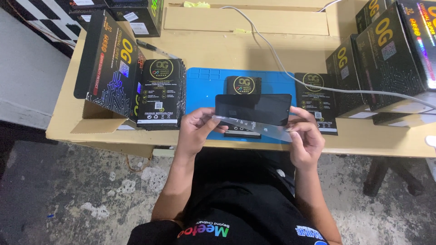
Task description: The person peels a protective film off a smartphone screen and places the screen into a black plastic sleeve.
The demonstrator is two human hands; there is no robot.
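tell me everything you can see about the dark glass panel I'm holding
The dark glass panel is a thin, flat, glossy black rectangle with rounded corners, held level and lengthwise above the blue mat. The left hand grips its left end, the right hand its right. A clear film sheet lies just beneath it.

A: What kind of place is shown?

B: A small packing or repair workstation, of the sort found in a phone-accessory shop or workshop, is shown.

A: By what is this indicated?

B: A plain wooden table [254, 50] is seen across the upper half of the frame. A blue work mat [204, 86] is laid at its centre. Black retail boxes [390, 50] are stacked at the upper right, and more are piled at the upper left. Flat black packets [160, 93] are stacked left of the mat. A rough concrete floor [81, 190] is seen at the lower left.
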